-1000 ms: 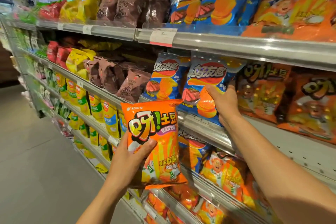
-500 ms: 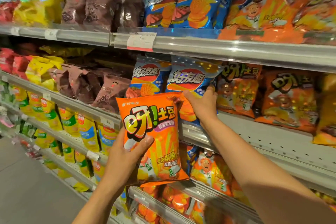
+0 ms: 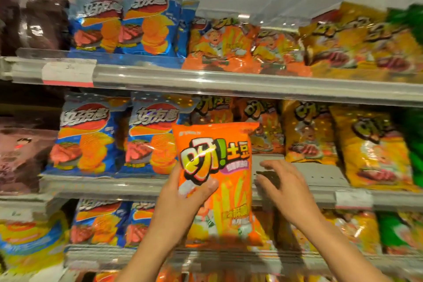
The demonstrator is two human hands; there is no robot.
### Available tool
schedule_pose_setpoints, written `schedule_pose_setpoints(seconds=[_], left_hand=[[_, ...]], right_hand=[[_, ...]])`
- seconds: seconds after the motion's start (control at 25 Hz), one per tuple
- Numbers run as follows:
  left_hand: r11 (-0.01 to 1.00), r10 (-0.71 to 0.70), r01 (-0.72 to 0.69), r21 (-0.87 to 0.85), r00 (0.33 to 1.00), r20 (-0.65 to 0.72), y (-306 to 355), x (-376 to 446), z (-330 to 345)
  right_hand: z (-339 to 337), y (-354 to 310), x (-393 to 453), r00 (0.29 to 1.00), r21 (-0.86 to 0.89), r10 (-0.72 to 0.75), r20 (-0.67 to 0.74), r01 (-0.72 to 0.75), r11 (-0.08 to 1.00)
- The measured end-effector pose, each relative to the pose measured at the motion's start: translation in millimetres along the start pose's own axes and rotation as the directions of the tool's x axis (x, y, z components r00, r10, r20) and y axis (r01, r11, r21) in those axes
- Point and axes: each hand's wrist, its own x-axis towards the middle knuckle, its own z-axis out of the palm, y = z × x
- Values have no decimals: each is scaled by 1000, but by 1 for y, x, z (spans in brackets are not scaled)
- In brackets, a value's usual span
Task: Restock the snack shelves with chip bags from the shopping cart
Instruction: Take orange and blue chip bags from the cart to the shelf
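Head view: I hold an orange bag (image 3: 217, 181) upright in my left hand (image 3: 183, 199), thumb curled across its front at about 7 o'clock of the bag, fingers behind it. Its front is bright orange with big outlined lettering near the top, a small purple strip under that, and pale yellow sticks running down the lower half; the bottom edge is blurred. It sits in front of the middle shelf (image 3: 320, 176), covering part of the shelf lip.

My right hand (image 3: 281, 185) is just beside the bag at 3 o'clock, fingers loosely spread and bent, holding nothing; whether it touches the bag I cannot tell.

At 9 o'clock of the bag stand two blue bags (image 3: 151, 137), the nearer one partly behind it. At 12 o'clock, matching orange bags (image 3: 263, 126) stand at the back of the shelf, with bare shelf in front of them. At 3 o'clock, beyond my right hand, are yellow bags (image 3: 366, 146). A price tag (image 3: 353, 199) hangs on the lip at 4 o'clock.
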Motion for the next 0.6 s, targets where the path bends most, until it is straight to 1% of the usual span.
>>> schedule_pose_setpoints(seconds=[0.04, 0.08, 0.16, 0.2, 0.28, 0.32, 0.4, 0.48, 0.52, 0.6], left_hand=[[1000, 4, -4, -21, 999, 35, 2, 13, 13], [999, 1, 1, -37, 998, 56, 6, 28, 25], [999, 3, 1, -52, 997, 75, 13, 58, 44], [999, 13, -10, -40, 998, 68, 17, 74, 51], [1000, 9, -9, -12, 1000, 20, 22, 105, 57], [1000, -28, 28, -9, 1000, -9, 23, 118, 56], [990, -136, 137, 17, 990, -42, 20, 139, 51], [981, -173, 177, 83, 984, -51, 11, 149, 45], [977, -182, 186, 101, 982, -51, 7, 151, 43], [971, -212, 217, 97, 975, -61, 1, 150, 43]], right_hand=[[-9, 14, -6, 1000, -58, 16, 20, -15, 998], [-19, 25, -12, 998, -69, 42, 47, -39, 997], [-34, 37, -22, 990, 32, 83, 113, -87, 996], [-39, 40, -25, 985, 68, 81, 150, -92, 993], [-41, 41, -27, 979, 49, 61, 195, -72, 996], [-40, 40, -26, 978, 31, 62, 198, -69, 997], [-38, 35, -17, 975, 17, 114, 191, -120, 993], [-35, 24, -1, 965, 57, 165, 204, -180, 982], [-31, 17, 6, 963, 94, 158, 220, -182, 979], [-19, 1, 16, 962, 200, 77, 261, -132, 971]])
